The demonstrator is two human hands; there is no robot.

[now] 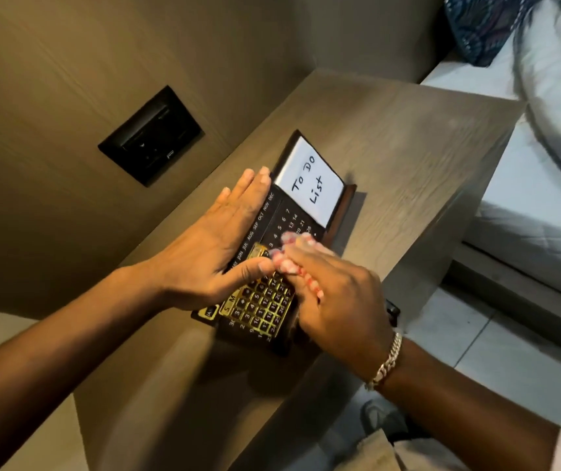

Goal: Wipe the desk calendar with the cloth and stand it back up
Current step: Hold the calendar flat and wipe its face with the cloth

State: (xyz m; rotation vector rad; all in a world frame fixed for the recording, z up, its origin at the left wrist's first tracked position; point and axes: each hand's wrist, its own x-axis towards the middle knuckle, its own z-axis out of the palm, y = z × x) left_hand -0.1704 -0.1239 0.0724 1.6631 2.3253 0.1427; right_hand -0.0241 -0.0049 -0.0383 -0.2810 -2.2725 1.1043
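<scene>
The bedside table [391, 137] carries the whole work area; a bed [544, 185] stands just beside its right edge, and a dark switch plate [151, 136] is set in the wall panel to the left.

The desk calendar [282, 229] lies on the table top, face up and not upright. Its long axis runs diagonally, from the near end by the person's wrists to the far end toward the wall. The far end holds a white note card [309, 180] marked "To Do List". The near end holds the gold date grid.

The left hand [211, 246] is flat along the calendar's left long edge, fingers straight and close together, with the thumb laid across the face. It grips nothing; judged as a bracing hold.

The right hand [340, 294] rests on the calendar's right side near the middle, fingers curled around the cloth [292, 253], a red-and-white wad pressed onto the number panel. The cloth is blurred, so its exact folds cannot be read.

Step in hand: wiping, likely mid-task. The unwiped card end lies beyond the right fingers along the long axis. For standing the calendar up, the left hand is better placed, already on the long edge.
</scene>
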